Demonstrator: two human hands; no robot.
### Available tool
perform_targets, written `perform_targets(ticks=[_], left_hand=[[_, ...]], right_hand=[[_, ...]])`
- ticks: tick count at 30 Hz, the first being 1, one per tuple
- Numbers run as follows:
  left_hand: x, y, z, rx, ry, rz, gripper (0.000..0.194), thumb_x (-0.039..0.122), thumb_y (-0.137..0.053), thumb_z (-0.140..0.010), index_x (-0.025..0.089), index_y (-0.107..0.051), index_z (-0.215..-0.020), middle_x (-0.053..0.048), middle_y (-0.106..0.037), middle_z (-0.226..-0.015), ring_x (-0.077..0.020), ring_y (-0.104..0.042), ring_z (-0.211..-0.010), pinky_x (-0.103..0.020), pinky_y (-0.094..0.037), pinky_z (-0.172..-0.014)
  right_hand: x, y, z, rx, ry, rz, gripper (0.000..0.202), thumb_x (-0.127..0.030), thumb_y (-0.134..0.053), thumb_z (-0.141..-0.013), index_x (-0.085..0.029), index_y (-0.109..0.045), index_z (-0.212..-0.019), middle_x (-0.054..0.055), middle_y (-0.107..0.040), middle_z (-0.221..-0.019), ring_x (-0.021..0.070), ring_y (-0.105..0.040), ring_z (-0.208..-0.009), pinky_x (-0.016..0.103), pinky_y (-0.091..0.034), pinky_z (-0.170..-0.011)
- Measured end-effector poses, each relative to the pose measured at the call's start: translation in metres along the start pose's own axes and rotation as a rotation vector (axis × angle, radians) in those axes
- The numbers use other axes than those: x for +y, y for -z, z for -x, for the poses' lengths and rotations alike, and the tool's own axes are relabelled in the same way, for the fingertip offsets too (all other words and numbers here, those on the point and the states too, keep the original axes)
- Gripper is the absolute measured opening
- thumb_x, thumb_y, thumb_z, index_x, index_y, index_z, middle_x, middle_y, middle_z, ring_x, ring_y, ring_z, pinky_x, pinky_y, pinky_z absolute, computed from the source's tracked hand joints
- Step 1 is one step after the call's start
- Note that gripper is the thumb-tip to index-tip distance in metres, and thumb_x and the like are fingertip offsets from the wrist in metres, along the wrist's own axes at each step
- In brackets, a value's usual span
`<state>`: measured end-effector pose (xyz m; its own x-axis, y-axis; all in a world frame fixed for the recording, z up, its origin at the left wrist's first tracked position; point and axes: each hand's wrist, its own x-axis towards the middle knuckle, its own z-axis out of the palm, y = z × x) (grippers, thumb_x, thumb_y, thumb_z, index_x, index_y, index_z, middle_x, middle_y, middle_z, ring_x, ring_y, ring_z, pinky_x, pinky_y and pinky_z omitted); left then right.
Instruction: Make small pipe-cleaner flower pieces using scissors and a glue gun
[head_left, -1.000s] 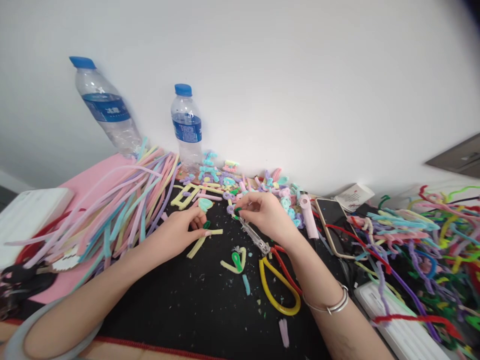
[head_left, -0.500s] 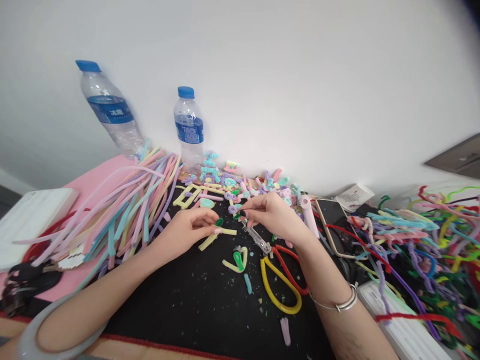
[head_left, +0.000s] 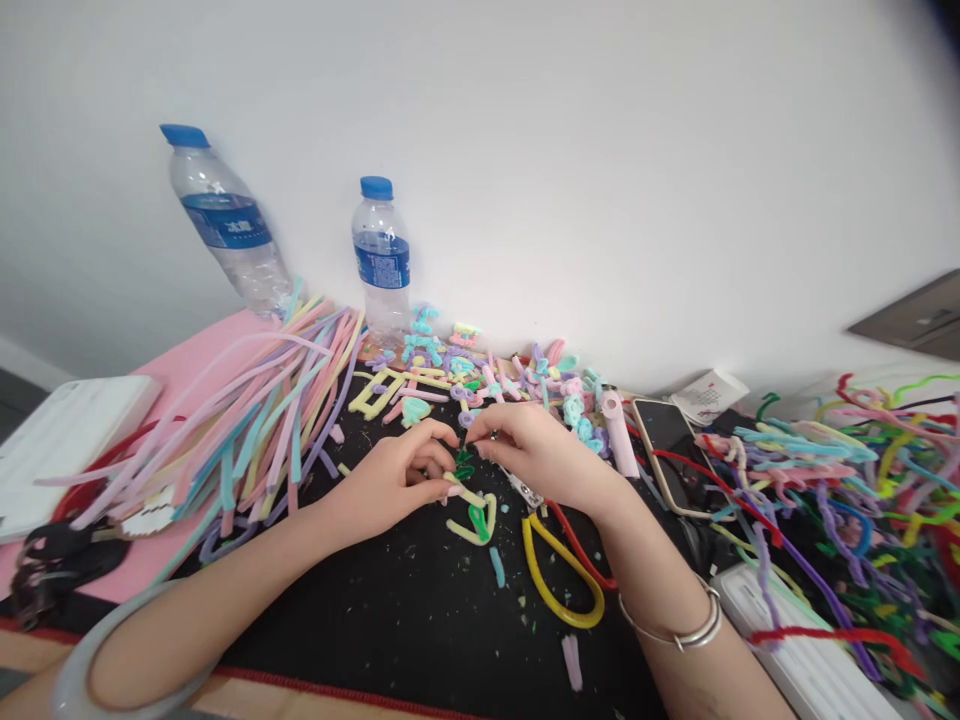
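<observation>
- Left hand (head_left: 405, 478), left of yellow-and-red-handled metal scissors (head_left: 544, 597): fingertips pinching a fuzzy, pale-yellow strip (head_left: 469, 493).
- Right hand (head_left: 532, 448), over the scissors' blades: fingertips narrowed beside a looped, fuzzy dark-green piece (head_left: 464, 470); hold unclear.

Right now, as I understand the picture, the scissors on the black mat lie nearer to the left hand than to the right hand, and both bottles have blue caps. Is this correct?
Not quite: in the head view, the scissors on the black mat lie nearer to the right hand than to the left hand. Both bottles have blue caps.
</observation>
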<state>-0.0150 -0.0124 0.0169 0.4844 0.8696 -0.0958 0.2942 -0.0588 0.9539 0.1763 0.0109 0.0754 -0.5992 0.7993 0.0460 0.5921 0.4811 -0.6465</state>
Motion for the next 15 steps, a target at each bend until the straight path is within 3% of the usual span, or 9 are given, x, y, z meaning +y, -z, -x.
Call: perform_targets(ticks=[7, 12, 15], left_hand=[[0.0029, -0.001, 0.0008, -0.026, 0.043, 0.006, 0.026, 0.027, -0.064, -0.074, 0.021, -0.05, -0.096, 0.003, -0.065, -0.07, -0.0142, -0.058, -0.065, -0.024, -0.043, -0.061], [0.0015, -0.002, -0.0004, -0.03, 0.102, 0.067, 0.023, 0.03, -0.067, -0.07, 0.018, -0.055, -0.086, 0.0, -0.069, -0.073, -0.0177, -0.062, -0.071, -0.027, -0.047, -0.067], [-0.0002, -0.0022, -0.0009, -0.026, 0.115, 0.099, 0.024, 0.029, -0.068, -0.069, 0.018, -0.056, -0.087, 0.0, -0.07, -0.071, -0.0181, -0.063, -0.071, -0.026, -0.047, -0.067]], right_hand=[[-0.0033, -0.0023, 0.0, -0.142, -0.01, 0.015, 0.015, -0.004, -0.054, -0.079, -0.015, -0.062, -0.072, -0.003, -0.057, -0.066, 0.0095, -0.047, -0.061, 0.021, -0.032, -0.057], [-0.0007, -0.0044, -0.0001, -0.074, -0.001, 0.059, 0.017, -0.004, -0.054, -0.077, -0.016, -0.06, -0.066, -0.003, -0.055, -0.063, 0.0091, -0.046, -0.059, 0.021, -0.031, -0.057], [-0.0005, -0.0054, 0.0, -0.096, -0.002, 0.056, 0.016, -0.005, -0.056, -0.077, -0.016, -0.06, -0.067, -0.003, -0.056, -0.063, 0.0092, -0.046, -0.059, 0.021, -0.031, -0.056]])
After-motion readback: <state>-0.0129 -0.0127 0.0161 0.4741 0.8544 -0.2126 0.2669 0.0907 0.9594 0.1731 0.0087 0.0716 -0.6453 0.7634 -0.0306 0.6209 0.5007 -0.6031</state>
